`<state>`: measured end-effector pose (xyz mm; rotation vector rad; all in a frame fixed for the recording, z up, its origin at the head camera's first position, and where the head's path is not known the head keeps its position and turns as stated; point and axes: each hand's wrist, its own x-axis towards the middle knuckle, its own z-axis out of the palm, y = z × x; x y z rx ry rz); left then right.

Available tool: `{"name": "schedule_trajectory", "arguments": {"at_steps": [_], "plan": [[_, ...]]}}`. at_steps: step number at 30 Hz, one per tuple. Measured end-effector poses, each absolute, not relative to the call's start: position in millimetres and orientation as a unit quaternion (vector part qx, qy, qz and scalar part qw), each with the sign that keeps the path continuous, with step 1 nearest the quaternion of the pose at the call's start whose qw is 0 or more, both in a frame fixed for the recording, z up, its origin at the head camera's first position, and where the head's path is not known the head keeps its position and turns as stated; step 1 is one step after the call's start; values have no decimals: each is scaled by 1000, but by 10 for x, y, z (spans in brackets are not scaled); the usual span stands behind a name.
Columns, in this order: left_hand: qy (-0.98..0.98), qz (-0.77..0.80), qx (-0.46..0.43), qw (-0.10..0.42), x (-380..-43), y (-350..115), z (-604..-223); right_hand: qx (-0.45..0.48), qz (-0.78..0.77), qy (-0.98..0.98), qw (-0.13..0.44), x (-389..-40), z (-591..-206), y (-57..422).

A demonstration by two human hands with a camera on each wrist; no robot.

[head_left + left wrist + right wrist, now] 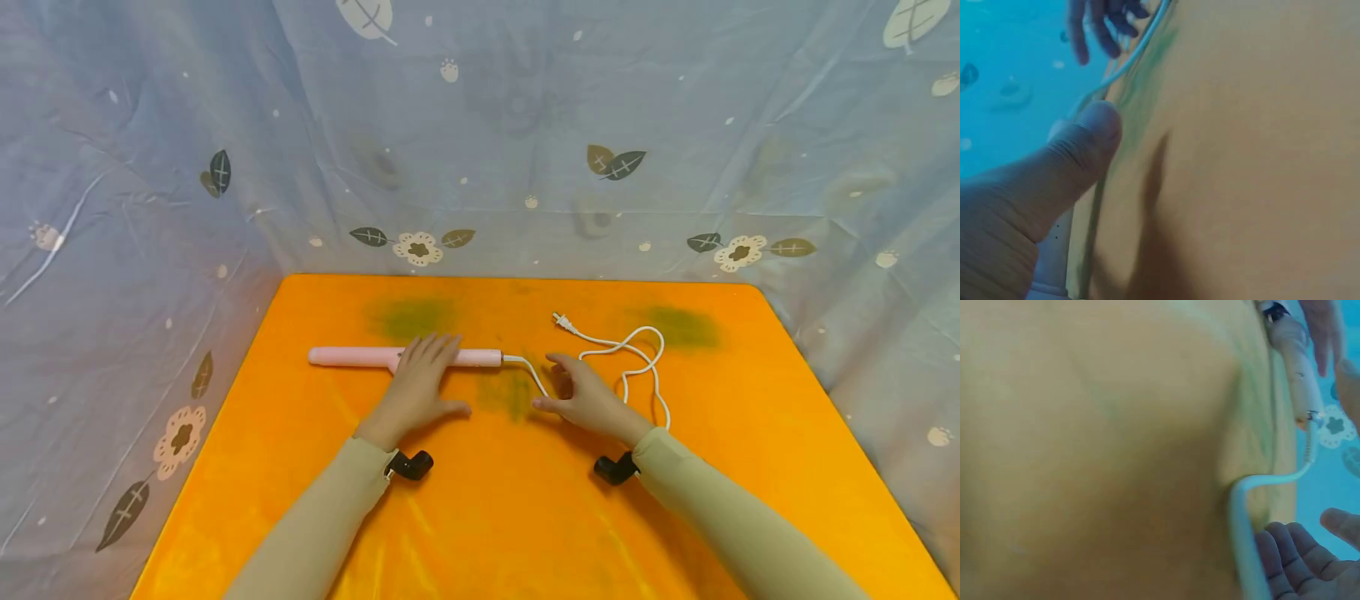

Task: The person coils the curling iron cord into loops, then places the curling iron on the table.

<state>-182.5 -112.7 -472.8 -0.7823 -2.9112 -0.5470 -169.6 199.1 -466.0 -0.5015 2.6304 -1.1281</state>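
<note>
A pink curling iron [356,357] lies sideways on the orange table, its barrel pointing left. My left hand [416,387] is over the middle of it with fingers extended across the handle and the thumb held out to the right. In the left wrist view, that thumb [1088,137] overlaps the pale handle [1054,256]. A white cord [528,367] runs from the handle's right end toward my right hand [592,404], whose fingers are loosely bent, thumb apart. In the right wrist view, the cord [1244,531] passes beside the fingers [1279,540], outside their grasp.
The rest of the cord loops [652,358] behind and right of my right hand, ending in a two-pin plug [562,321]. Blue patterned curtains [517,150] hang around the orange table [517,517]. Each wrist wears a small black camera [412,465].
</note>
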Motion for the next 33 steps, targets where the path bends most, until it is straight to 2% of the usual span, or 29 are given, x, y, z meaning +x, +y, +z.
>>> {"name": "schedule_trajectory", "arguments": {"at_steps": [6,16,27,33], "plan": [[-945,-214,-247,23,-2015,-1139,-4770,-170,-386,897,134,-1687,-4772,1982],[-945,-250,-202,58,-2057,-1075,-4881,-163,-379,898,151,-1750,-4872,1998],[-951,-225,-204,59,-2105,-1008,-4945,-154,-380,902,134,-1755,-4872,1982],[-950,-225,-204,77,-2150,-1013,-4969,-143,-374,908,126,-1795,-4865,1963]]}}
